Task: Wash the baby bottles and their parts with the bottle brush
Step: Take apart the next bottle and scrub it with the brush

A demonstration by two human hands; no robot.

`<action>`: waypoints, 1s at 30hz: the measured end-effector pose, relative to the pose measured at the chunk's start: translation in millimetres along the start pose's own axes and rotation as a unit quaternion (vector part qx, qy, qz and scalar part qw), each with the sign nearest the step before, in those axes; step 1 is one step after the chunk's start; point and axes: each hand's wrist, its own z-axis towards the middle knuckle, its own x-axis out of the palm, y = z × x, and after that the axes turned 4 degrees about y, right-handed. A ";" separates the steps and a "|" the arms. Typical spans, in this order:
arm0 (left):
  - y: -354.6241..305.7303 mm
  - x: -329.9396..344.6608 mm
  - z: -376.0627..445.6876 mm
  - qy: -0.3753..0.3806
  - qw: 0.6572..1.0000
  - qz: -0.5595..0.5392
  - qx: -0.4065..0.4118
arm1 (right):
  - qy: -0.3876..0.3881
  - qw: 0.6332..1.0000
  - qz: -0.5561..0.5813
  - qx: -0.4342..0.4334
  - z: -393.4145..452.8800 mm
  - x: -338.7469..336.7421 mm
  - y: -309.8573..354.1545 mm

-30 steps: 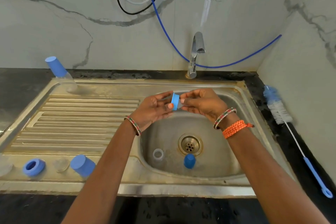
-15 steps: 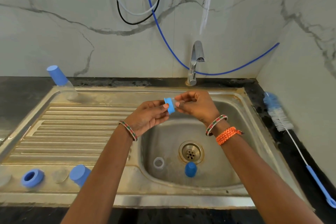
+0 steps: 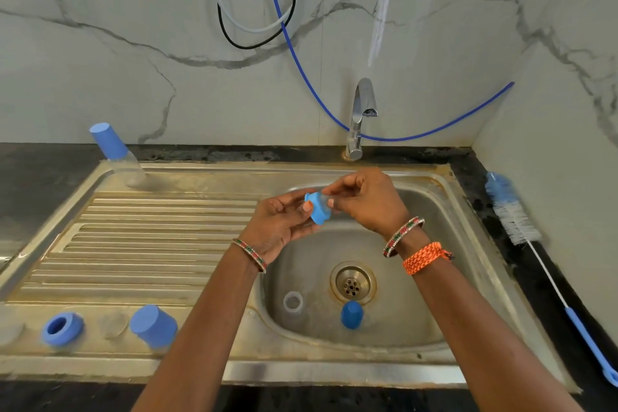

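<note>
Bottle parts lie scattered about a steel sink [image 3: 475, 244] as a person, seen from their own head, works above the basin. Both hands meet just in front of the tap [image 3: 363, 114], over the back of the bowl. The left hand [image 3: 281, 224] pinches a blue screw ring [image 3: 317, 209] between thumb and curled fingers, while the right hand [image 3: 368, 202] pinches the clear teat [image 3: 326, 199] seated in that ring; the teat is mostly hidden behind the fingers.

Down in the bowl, below the tap, a blue cap [image 3: 351, 314] lies just in front of the drain [image 3: 351, 283], and a clear ring [image 3: 293, 302] lies to the drain's left. Far left of the tap, a clear bottle [image 3: 117, 157] with a blue cap stands tilted at the back corner of the ribbed drainboard [image 3: 150, 237]. Along the sink's front rim, left of the bowl, sit a second blue cap [image 3: 153, 326], a blue ring [image 3: 62, 328] and a blurred clear piece [image 3: 112, 324] between them.

Right of the tap, the bottle brush [image 3: 515, 214] lies on the dark counter [image 3: 33, 184] beside the wall, bristles towards the back, untouched. Cables and a blue hose [image 3: 294, 53] hang on the marble wall above the tap.
</note>
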 end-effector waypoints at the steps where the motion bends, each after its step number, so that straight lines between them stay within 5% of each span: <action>1: 3.7 1.2 -1.2 -0.002 1.000 -0.014 -0.003 | 0.007 1.000 0.003 0.006 0.2 -1.1 -0.1; 8: 11.7 7.4 -3.2 -0.024 0.999 -0.038 0.018 | -0.003 0.998 -0.069 0.016 1.5 2.9 12.3; 15: 19.0 10.7 8.8 -0.044 0.999 -0.010 0.005 | 0.028 0.946 -0.319 0.045 -11.6 29.0 33.7; 26: 26.6 7.3 8.0 -0.042 0.998 -0.038 -0.015 | 0.002 0.976 -0.212 0.058 -4.7 30.1 6.6; 30: 21.8 3.8 5.7 -0.060 0.998 0.019 0.024 | -0.007 0.994 0.013 0.106 -1.2 20.4 -6.2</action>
